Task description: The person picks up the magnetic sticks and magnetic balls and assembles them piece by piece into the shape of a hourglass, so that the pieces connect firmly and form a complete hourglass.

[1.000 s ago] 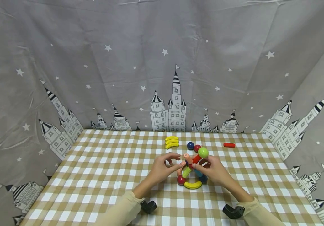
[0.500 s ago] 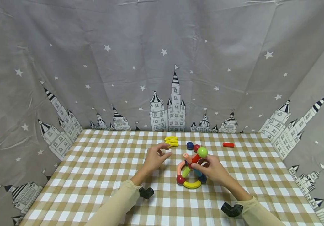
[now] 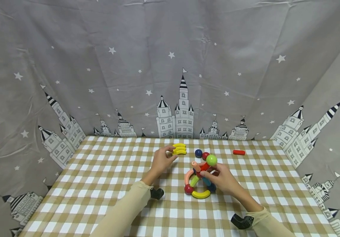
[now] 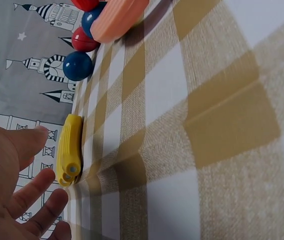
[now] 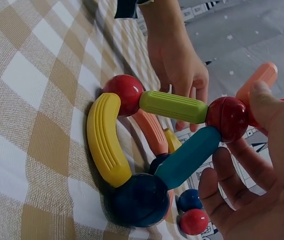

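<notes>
On checked cloth [image 3: 84, 184], right hand [image 3: 222, 178] pinching ball-and-rod frame [image 3: 194, 180], left hand [image 3: 160, 161] relaxed, near yellow [image 3: 180, 150]

Near the far edge of the checked table [image 3: 98, 174] I see a blue ball [image 3: 198, 153] beside a red ball [image 3: 205, 155] and, toward the right corner, a red stick [image 3: 239, 152]; behind hangs a grey castle-print curtain [image 3: 122, 29].

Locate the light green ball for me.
In the head view, the light green ball is right of centre, on the upper end of the frame's red stick, up and left of the right hand.
</notes>
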Tool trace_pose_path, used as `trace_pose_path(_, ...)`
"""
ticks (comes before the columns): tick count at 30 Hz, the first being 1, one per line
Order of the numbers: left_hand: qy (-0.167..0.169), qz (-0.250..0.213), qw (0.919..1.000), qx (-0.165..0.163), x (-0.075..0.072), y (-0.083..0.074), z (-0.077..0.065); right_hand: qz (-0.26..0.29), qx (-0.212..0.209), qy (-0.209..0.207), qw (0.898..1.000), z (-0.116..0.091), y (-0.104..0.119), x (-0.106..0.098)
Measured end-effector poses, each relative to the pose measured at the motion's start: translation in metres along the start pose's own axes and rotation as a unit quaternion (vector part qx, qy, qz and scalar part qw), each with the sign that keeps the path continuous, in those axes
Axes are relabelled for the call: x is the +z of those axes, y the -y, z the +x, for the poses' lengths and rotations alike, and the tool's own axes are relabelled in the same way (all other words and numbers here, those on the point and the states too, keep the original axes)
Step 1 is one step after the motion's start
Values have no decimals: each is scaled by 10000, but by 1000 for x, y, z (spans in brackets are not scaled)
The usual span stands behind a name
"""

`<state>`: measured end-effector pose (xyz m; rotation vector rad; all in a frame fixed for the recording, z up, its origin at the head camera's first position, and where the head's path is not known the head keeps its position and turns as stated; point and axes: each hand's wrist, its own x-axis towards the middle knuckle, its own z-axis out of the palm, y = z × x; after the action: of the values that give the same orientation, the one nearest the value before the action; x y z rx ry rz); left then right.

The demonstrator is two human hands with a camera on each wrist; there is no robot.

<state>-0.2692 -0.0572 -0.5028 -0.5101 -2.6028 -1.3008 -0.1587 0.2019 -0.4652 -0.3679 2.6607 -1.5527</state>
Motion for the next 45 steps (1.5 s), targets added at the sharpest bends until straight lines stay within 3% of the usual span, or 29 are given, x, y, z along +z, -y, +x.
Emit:
trace_pose_path(7,64,203,9996,-186,3,2,4,75,-180,43,9998,1,0,-1)
trace_pose_path(14,22,404,9987,-300,7,5,8,-110,-3,171,9998,5,2,-1)
trace_pose_path(21,29,616,9973,-409,10,4,11,104,100,278,9995,8,2,-4)
trace_pose_path(32,93,894,9942,-586,13,3,15,119,-64,251,9996,8,1,-3)
trace_pose_path(45,305,1145,9896,-817,19,2,20,155,85,241,9996,8,2,-3)
